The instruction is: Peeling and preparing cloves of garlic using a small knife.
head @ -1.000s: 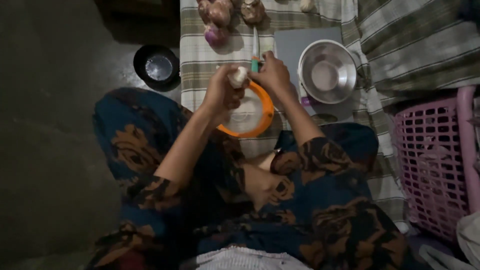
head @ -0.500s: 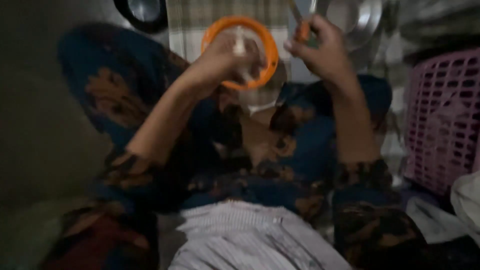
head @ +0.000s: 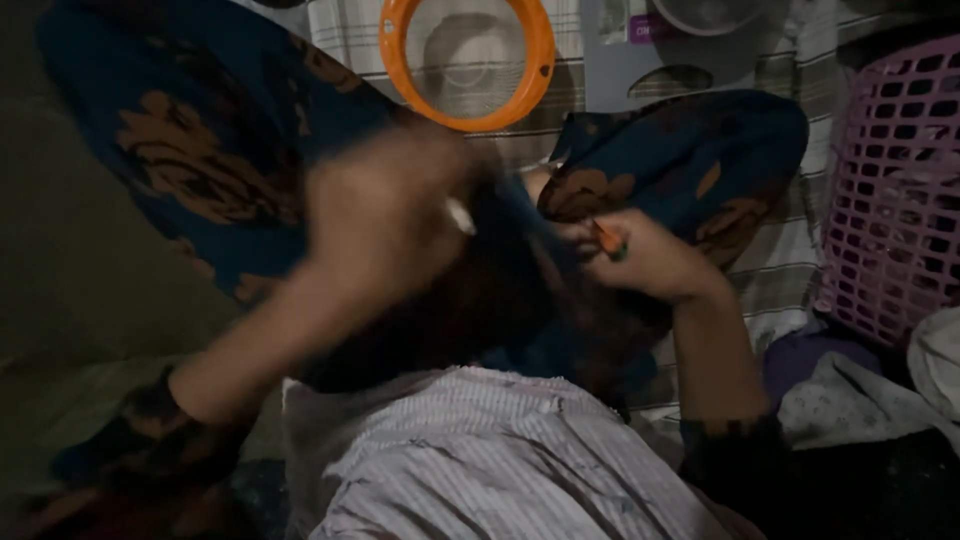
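I sit on the floor with my knees apart in dark blue patterned cloth. My left hand (head: 385,215) is blurred with motion over my lap and is closed around a small pale object (head: 460,215), of which only a bit shows. My right hand (head: 640,255) rests by my right knee and grips a small tool with an orange and green handle (head: 607,240). An orange-rimmed strainer (head: 465,60) lies on the checked cloth beyond my hands, with nothing in it that I can make out.
A pink plastic basket (head: 895,190) stands at the right. A metal bowl's edge (head: 705,15) and a flat grey board (head: 640,60) lie at the top on the checked cloth (head: 340,35). Crumpled fabric (head: 850,400) sits at lower right. Bare dark floor (head: 60,230) is at left.
Both hands have come back from over the strainer toward my lap. The view has tilted down, so the strainer and bowl now sit at the top edge.
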